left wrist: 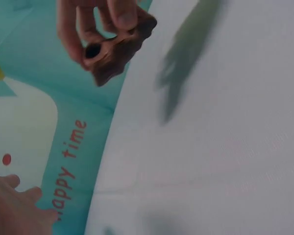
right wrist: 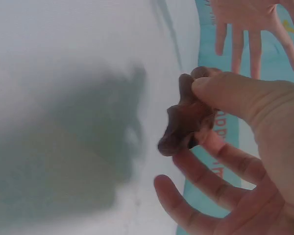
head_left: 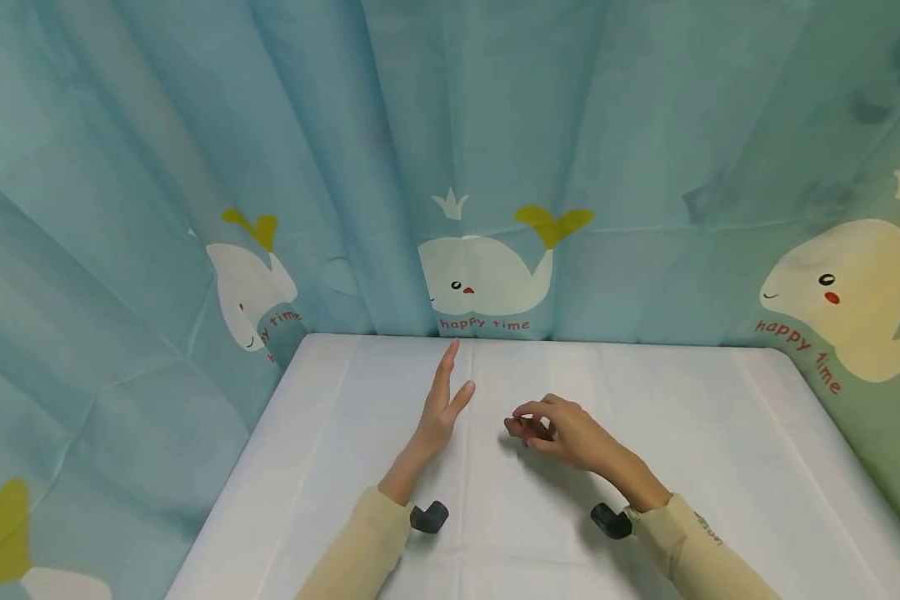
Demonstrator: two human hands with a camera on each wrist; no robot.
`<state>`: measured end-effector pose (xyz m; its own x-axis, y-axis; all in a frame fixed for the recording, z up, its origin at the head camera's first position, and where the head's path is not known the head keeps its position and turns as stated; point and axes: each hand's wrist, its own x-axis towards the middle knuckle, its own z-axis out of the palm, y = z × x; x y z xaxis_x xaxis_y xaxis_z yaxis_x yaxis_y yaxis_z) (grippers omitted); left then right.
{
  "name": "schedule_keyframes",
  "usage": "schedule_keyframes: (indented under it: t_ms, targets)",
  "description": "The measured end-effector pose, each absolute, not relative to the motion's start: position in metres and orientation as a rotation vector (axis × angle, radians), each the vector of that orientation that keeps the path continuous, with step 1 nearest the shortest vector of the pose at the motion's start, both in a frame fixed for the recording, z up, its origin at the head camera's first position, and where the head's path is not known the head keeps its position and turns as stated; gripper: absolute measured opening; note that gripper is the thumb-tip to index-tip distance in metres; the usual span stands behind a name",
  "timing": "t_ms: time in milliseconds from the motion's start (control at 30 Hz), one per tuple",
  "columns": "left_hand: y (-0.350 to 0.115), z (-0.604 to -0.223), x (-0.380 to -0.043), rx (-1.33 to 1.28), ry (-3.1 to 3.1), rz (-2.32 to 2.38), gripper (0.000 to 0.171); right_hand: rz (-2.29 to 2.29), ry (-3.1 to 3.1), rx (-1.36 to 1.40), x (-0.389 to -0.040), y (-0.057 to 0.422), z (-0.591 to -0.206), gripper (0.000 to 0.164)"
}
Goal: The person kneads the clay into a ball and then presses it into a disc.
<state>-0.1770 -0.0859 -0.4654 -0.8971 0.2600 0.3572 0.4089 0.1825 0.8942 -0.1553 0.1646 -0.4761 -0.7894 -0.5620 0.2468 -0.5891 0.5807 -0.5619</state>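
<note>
My right hand point(head_left: 573, 433) is raised over the white table, pinching a small dark brown lumpy object point(right wrist: 186, 117) between thumb and fingers. Its outline is knobbly, with short stubs sticking out. From the left wrist view, a round dark hole shows in one end of this brown object point(left wrist: 115, 54). In that view the right hand point(left wrist: 95, 19) grips it from above. To the left, my left hand point(head_left: 437, 421) is held up with straight, spread fingers and nothing in it. The right wrist view shows the left hand point(right wrist: 252, 24) beyond the brown object, apart from it.
The table point(head_left: 390, 392) has a white cover with fold lines. Behind it and at both sides hangs a blue-green curtain point(head_left: 645, 275) printed with white whales and "happy time". A black device point(head_left: 430, 517) sits at the left wrist and another black device point(head_left: 611, 521) at the right.
</note>
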Motion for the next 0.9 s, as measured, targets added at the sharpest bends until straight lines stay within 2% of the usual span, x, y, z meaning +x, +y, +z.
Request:
schedule_keyframes:
  t_ms: [400, 900]
  targets:
    - [-0.053, -0.481, -0.189, -0.677, -2.243, -2.031, 0.066, 1.126, -2.57, 0.94, -0.157, 0.156, -0.467, 0.043]
    - [-0.033, -0.477, -0.186, -0.676, -2.21, -2.069, 0.061, 1.155, -2.559, 0.944, -0.154, 0.147, -0.463, 0.038]
